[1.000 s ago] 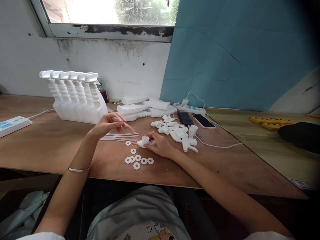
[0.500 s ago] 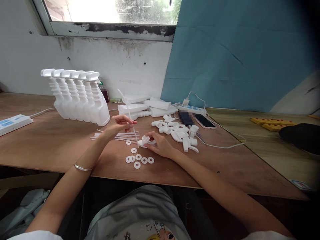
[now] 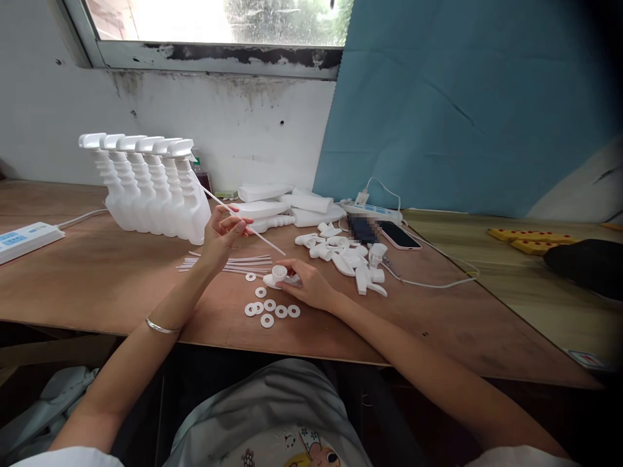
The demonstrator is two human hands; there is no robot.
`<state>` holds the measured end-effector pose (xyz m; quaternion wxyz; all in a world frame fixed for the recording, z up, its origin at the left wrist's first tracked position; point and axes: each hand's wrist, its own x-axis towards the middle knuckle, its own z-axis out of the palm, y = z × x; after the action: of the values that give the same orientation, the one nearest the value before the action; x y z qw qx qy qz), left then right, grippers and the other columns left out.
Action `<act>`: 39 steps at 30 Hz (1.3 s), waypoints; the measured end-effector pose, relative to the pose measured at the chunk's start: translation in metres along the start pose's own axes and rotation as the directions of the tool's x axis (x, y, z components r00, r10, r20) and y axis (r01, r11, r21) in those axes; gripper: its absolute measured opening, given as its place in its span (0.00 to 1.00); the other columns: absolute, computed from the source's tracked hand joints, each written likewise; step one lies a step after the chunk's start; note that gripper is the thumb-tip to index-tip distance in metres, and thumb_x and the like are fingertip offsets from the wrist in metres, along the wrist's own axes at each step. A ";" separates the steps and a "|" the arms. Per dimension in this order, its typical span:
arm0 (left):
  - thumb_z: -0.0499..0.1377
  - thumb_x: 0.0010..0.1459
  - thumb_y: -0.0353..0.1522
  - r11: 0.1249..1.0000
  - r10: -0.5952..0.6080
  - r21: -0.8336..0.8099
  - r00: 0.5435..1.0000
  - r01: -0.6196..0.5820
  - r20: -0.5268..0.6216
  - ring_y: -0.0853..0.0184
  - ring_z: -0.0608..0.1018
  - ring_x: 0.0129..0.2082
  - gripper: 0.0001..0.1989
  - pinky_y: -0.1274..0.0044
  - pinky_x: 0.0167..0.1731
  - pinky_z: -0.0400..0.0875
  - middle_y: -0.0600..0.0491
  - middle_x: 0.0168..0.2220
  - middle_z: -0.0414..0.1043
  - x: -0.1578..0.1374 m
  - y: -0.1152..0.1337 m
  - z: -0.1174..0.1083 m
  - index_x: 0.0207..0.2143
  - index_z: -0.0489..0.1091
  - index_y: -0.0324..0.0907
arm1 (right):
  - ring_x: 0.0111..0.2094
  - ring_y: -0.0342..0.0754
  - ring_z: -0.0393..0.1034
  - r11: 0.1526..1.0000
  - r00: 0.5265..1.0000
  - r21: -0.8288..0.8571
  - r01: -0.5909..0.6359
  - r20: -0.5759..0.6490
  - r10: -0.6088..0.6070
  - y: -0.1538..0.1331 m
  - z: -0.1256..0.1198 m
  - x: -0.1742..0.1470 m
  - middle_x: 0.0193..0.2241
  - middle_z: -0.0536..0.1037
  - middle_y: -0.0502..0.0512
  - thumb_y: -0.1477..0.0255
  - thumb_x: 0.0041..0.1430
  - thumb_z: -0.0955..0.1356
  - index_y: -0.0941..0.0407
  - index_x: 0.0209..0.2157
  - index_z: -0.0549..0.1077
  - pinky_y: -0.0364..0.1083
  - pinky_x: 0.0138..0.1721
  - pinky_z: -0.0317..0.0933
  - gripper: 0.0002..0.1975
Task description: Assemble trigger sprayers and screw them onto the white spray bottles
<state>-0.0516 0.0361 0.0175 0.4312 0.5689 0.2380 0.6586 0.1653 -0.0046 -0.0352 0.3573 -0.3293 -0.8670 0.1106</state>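
Observation:
A thin white tube [image 3: 266, 240] slants through the air, pinched between the fingers of my left hand [image 3: 226, 235]. Its lower end points toward a white spray trigger head [image 3: 279, 274], a little above and apart from it. My right hand [image 3: 311, 283] grips that spray head on the table, its round collar facing up; my fingers hide part of it. More white tubes [image 3: 233, 264] lie under and beside my left hand. Several white ring washers [image 3: 269, 305] are scattered in front of the spray head.
White spray bottles with heads [image 3: 150, 188] stand in a row at back left. Empty white bottles [image 3: 292, 206] lie behind my hands. Loose spray heads [image 3: 348, 256], a phone [image 3: 399, 235] and a power strip [image 3: 374, 213] are at right. Another power strip [image 3: 29, 241] sits far left.
The tube has swung from nearly upright to a slant, its lower end lifting away to the right. My left hand rose slightly; the spray head shifted a little left.

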 end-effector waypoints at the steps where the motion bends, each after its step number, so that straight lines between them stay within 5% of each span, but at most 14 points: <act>1: 0.65 0.43 0.37 1.000 -0.004 0.006 1.000 0.004 0.011 0.74 0.74 0.23 0.18 0.80 0.28 0.68 0.56 0.28 0.74 -0.001 -0.001 0.001 0.34 0.62 0.41 | 0.39 0.48 0.69 1.000 1.000 -0.003 0.010 -0.004 -0.010 -0.001 0.000 0.000 0.41 0.73 0.57 0.66 0.54 0.66 0.56 0.44 0.64 0.48 0.42 0.65 0.17; 10: 0.65 0.42 0.35 0.999 -0.025 0.025 1.000 0.025 -0.003 0.71 0.75 0.26 0.13 0.78 0.30 0.68 0.53 0.26 0.74 -0.005 -0.008 0.005 0.31 0.70 0.39 | 0.34 0.47 0.70 0.998 0.999 -0.041 0.041 -0.033 -0.042 -0.002 0.003 0.001 0.38 0.74 0.58 0.66 0.54 0.67 0.58 0.43 0.65 0.47 0.38 0.66 0.16; 39: 0.64 0.46 0.34 0.996 -0.005 0.094 0.995 -0.004 0.099 0.70 0.76 0.27 0.12 0.76 0.32 0.71 0.52 0.28 0.74 -0.011 -0.008 0.012 0.34 0.70 0.39 | 0.36 0.48 0.71 0.996 0.997 -0.067 0.060 -0.053 -0.064 -0.002 0.005 0.000 0.37 0.74 0.58 0.65 0.54 0.66 0.57 0.43 0.65 0.48 0.38 0.67 0.16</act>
<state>-0.0376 0.0291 0.0080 0.4152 0.6204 0.2472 0.6177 0.1608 -0.0061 -0.0374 0.3732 -0.3168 -0.8698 0.0618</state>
